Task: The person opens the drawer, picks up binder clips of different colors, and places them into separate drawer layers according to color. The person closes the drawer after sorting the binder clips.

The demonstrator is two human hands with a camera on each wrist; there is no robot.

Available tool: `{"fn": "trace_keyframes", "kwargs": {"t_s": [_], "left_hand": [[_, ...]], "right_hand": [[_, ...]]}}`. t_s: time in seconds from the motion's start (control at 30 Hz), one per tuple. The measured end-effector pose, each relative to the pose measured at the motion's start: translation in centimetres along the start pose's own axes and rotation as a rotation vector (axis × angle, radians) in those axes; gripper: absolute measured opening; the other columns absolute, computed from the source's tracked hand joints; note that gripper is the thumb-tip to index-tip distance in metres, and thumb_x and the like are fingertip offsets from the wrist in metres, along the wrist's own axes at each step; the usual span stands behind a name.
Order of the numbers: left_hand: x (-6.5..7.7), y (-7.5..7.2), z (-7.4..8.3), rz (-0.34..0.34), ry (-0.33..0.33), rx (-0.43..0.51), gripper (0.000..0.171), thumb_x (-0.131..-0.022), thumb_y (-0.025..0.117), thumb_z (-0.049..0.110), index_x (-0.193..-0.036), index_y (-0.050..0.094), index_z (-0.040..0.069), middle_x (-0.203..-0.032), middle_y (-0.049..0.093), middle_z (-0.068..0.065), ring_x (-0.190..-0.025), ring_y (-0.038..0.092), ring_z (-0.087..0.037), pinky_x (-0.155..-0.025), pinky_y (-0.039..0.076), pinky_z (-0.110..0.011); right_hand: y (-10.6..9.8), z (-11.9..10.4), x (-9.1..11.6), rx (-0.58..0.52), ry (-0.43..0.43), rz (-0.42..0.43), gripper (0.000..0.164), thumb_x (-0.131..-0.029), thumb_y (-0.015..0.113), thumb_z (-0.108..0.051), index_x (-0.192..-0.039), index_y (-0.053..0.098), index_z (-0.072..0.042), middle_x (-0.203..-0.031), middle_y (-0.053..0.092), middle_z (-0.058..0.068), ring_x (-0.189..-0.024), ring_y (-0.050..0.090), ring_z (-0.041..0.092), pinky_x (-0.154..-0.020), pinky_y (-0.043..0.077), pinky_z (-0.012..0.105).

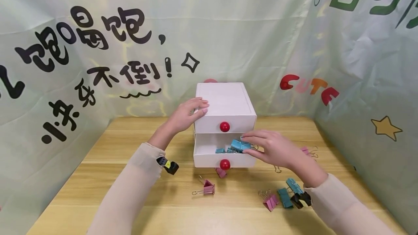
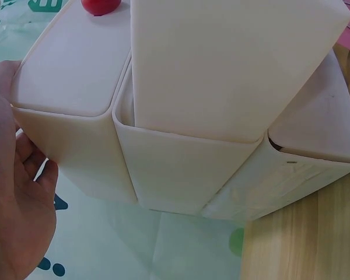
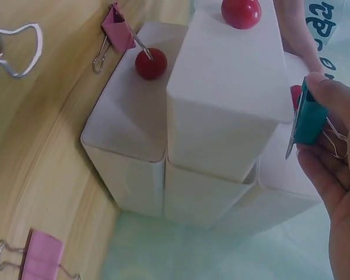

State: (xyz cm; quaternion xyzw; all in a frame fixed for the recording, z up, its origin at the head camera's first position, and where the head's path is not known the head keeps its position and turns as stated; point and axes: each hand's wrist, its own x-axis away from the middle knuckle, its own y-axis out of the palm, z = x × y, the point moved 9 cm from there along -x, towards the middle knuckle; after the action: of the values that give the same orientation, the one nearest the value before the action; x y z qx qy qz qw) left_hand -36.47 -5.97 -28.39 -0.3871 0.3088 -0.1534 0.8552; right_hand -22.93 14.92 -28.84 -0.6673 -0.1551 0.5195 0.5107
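A white drawer cabinet with red knobs stands on the table, its middle drawer pulled out. Several blue binder clips lie inside that drawer. My right hand is over the drawer's right side and pinches a blue binder clip between thumb and fingers; its wire handles show in the right wrist view. My left hand rests on the cabinet's top left edge, fingers on the top; the left wrist view shows the thumb near the front edge. The lowest drawer is pushed in.
Pink binder clips lie on the wooden table in front of the cabinet. Another pink clip is beside two blue clips near the right wrist. Printed cloth hangs behind the table and along its right side.
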Motion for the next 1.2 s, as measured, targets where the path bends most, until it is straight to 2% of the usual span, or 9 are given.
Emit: {"fn": "trace_keyframes", "kwargs": {"t_s": [0.2,0.6,0.7,0.97,1.2], "left_hand": [[0.0,0.0,0.1,0.001,0.000,0.005,0.044,-0.100,0.051,0.044,-0.132,0.062,0.015,-0.142,0.053,0.001,-0.140,0.034,-0.017,-0.116,0.025,-0.044],[0.1,-0.1,0.1,-0.001,-0.010,-0.011,0.045,-0.100,0.050,0.045,-0.132,0.062,0.016,-0.142,0.053,0.002,-0.140,0.033,-0.016,-0.116,0.025,-0.045],[0.1,-0.1,0.1,-0.003,-0.012,-0.007,0.045,-0.100,0.050,0.046,-0.133,0.062,0.017,-0.142,0.053,0.002,-0.140,0.033,-0.016,-0.116,0.025,-0.045],[0.1,0.0,0.1,0.003,0.000,-0.007,0.043,-0.100,0.051,0.043,-0.132,0.062,0.016,-0.142,0.054,0.002,-0.140,0.034,-0.016,-0.116,0.025,-0.043],[0.1,-0.1,0.1,-0.003,-0.009,-0.004,0.045,-0.100,0.050,0.045,-0.133,0.062,0.016,-0.143,0.053,0.002,-0.141,0.033,-0.016,-0.116,0.025,-0.045]], "right_hand": [[1.7,0.2,-1.5,-0.029,0.024,-0.067,0.038,-0.080,0.081,-0.029,-0.111,0.074,-0.008,-0.116,0.069,0.004,-0.103,0.066,0.020,-0.085,0.056,0.040],[4.6,-1.7,-5.1,-0.062,-0.105,-0.131,0.028,-0.083,0.079,-0.027,-0.104,0.075,-0.009,-0.108,0.071,0.003,-0.101,0.066,0.017,-0.089,0.054,0.034],[5.2,-2.0,-5.7,-0.070,-0.109,-0.131,0.024,-0.084,0.078,-0.028,-0.102,0.075,-0.011,-0.107,0.072,0.000,-0.100,0.067,0.015,-0.088,0.054,0.032],[6.5,-1.7,-6.1,-0.173,-0.025,-0.151,0.023,-0.088,0.074,-0.029,-0.103,0.075,-0.012,-0.106,0.072,-0.002,-0.101,0.067,0.013,-0.089,0.054,0.031],[5.6,-1.6,-5.4,-0.176,-0.042,-0.119,0.025,-0.089,0.073,-0.024,-0.108,0.075,-0.009,-0.111,0.071,0.001,-0.105,0.066,0.016,-0.090,0.054,0.036]]}}
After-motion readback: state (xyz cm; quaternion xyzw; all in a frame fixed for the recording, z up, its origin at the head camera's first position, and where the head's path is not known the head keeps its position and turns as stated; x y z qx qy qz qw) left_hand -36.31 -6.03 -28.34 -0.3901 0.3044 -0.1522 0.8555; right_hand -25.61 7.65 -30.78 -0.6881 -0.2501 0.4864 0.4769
